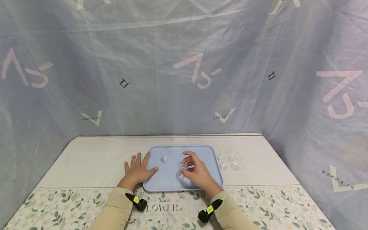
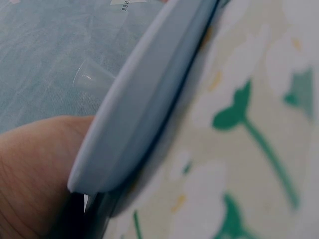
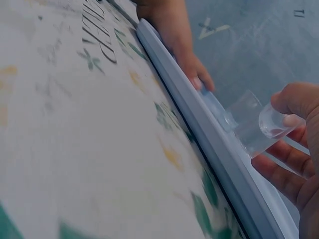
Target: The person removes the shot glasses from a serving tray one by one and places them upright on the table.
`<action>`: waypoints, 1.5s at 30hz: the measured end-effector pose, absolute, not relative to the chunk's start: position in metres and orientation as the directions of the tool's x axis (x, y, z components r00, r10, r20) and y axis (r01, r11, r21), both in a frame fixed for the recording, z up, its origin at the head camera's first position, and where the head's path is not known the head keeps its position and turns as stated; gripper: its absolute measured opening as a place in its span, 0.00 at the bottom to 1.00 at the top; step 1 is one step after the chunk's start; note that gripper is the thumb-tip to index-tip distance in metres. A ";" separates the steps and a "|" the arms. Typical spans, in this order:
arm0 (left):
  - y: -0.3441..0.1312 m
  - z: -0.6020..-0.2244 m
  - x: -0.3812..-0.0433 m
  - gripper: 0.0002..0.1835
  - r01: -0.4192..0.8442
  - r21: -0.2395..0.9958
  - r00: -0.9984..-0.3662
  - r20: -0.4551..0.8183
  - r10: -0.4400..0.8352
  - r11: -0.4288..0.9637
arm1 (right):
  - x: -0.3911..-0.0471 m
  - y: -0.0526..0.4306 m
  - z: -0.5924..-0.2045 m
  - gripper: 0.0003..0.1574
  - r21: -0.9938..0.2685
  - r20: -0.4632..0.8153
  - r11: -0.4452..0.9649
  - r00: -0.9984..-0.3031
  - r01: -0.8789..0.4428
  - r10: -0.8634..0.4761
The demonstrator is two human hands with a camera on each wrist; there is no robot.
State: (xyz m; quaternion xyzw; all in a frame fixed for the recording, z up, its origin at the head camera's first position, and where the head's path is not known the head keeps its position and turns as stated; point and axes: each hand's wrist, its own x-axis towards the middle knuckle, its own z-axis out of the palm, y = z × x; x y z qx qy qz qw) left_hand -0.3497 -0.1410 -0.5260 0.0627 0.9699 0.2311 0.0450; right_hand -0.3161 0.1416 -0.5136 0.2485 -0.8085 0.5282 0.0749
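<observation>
Cups (image 1: 166,157): one in right hand (image 1: 198,171), five others.

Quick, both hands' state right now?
Left hand: open, resting at the blue tray.
Right hand: holding a clear cup.

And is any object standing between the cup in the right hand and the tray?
Nothing visible. The right hand holds the clear cup over a bare part of the tray; the other cup on it stands apart, farther left. Whether the held cup touches the tray is unclear.
</observation>
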 end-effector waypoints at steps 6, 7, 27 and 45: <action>-0.141 -0.525 -0.351 0.48 0.102 0.448 -0.987 -0.063 0.145 0.888 | -0.315 0.158 -0.513 0.42 -0.811 0.401 0.331 -0.870 -0.483 -0.288; -0.141 -0.525 -0.351 0.48 0.101 0.450 -0.987 -0.064 0.145 0.887 | -0.315 0.161 -0.513 0.42 -0.806 0.405 0.337 -0.869 -0.486 -0.285; -0.141 -0.524 -0.351 0.49 0.097 0.458 -0.986 -0.076 0.148 0.883 | -0.287 0.195 -0.485 0.38 -0.793 0.432 0.361 -0.871 -0.490 -0.234; -0.146 -0.538 -0.362 0.51 0.096 0.465 -0.983 -0.095 0.157 0.880 | -0.284 0.222 -0.487 0.40 -0.786 0.435 0.409 -0.885 -0.463 -0.165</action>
